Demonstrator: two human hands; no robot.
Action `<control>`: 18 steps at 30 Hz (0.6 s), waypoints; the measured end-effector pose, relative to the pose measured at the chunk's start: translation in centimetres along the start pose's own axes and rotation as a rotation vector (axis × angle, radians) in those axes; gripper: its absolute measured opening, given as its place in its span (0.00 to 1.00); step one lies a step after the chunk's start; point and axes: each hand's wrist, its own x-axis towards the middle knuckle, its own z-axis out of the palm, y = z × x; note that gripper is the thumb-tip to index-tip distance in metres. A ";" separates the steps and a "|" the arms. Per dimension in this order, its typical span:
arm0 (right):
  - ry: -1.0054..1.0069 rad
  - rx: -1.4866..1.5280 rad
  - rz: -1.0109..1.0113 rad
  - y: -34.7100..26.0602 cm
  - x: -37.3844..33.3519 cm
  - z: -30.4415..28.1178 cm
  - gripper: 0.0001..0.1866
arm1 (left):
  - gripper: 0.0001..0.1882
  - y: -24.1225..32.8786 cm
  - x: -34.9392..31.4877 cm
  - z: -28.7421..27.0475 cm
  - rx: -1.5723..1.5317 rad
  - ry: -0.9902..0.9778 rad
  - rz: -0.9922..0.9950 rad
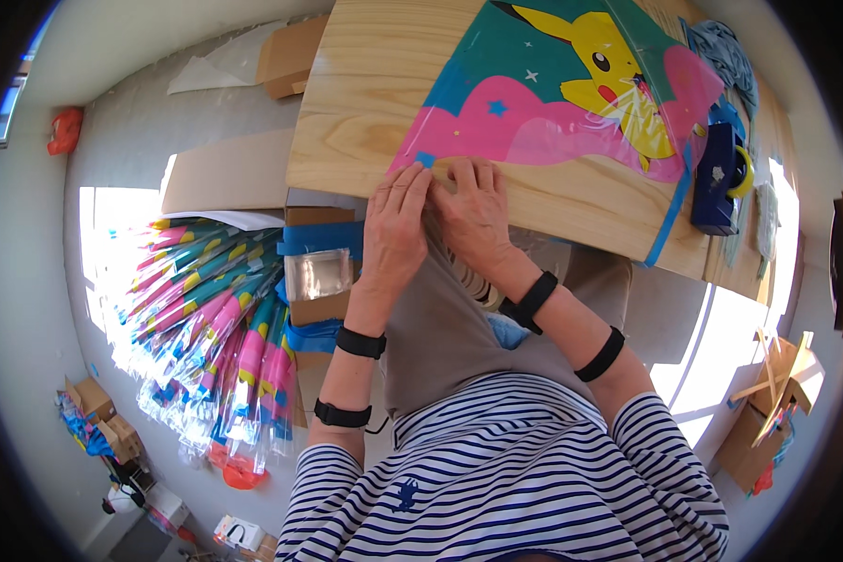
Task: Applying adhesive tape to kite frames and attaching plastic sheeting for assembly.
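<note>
A printed sheet [525, 122] lies on the wooden table, showing a yellow cartoon character over pink and green areas under a clear, shiny layer. At its near left corner, by the table's front edge, is a small blue tab [425, 160]. My left hand [395, 220] is closed at this corner, fingertips pressed on the sheet beside the tab. Close against it, my right hand [478, 211] has its fingers curled at the table edge, just right of the tab. What the right fingers hold, if anything, is hidden beneath them.
A blue tape dispenser [717, 183] with a yellow roll stands on the table's right, near a blue strip [670, 220] and blue cloth [724, 54]. Left of my legs, many folded printed bundles [220, 318] in clear wrapping fan out beside a cardboard box [229, 173] and clear tape [318, 274].
</note>
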 end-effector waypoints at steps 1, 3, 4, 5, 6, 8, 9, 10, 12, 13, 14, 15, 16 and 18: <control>0.000 0.000 -0.001 0.0 0.0 0.0 0.15 | 0.24 0.0 0.0 0.1 0.004 0.002 0.002; 0.009 0.000 -0.002 -0.1 -0.1 0.0 0.15 | 0.24 -0.1 -0.1 0.1 0.017 0.007 0.003; 0.013 0.001 -0.003 -0.1 -0.1 0.0 0.15 | 0.24 -0.1 -0.1 0.1 0.017 0.008 0.002; 0.013 0.004 -0.002 -0.1 -0.1 0.0 0.15 | 0.24 -0.1 -0.1 0.1 0.016 0.009 0.002; 0.014 0.007 -0.002 -0.1 -0.1 0.0 0.15 | 0.24 0.0 -0.1 0.1 0.015 0.010 0.001; 0.014 0.008 0.001 -0.1 -0.2 0.0 0.15 | 0.24 0.0 0.0 0.1 0.018 0.010 -0.003; 0.014 0.006 0.003 -0.1 -0.2 0.1 0.15 | 0.24 0.0 0.0 0.1 0.019 0.010 -0.004; 0.014 0.004 0.005 -0.1 -0.2 0.1 0.16 | 0.24 0.1 0.0 0.1 0.022 0.012 -0.009; 0.021 0.002 0.005 -0.1 -0.1 0.1 0.16 | 0.24 0.2 0.1 0.1 0.028 0.017 -0.020; 0.025 0.001 0.005 -0.1 -0.1 0.1 0.16 | 0.25 0.2 0.1 0.2 0.016 0.021 -0.028; 0.020 -0.002 0.006 -0.1 -0.1 0.1 0.17 | 0.27 0.2 0.2 0.2 0.005 0.025 -0.037; 0.015 -0.005 0.007 -0.2 -0.1 0.0 0.17 | 0.29 0.2 0.2 0.3 -0.007 0.030 -0.045; 0.011 -0.008 0.007 -0.2 -0.1 -0.1 0.18 | 0.29 0.2 0.2 0.4 -0.009 0.033 -0.048; 0.017 -0.004 0.008 -0.2 -0.1 -0.1 0.19 | 0.29 0.3 0.3 0.4 -0.014 0.040 -0.052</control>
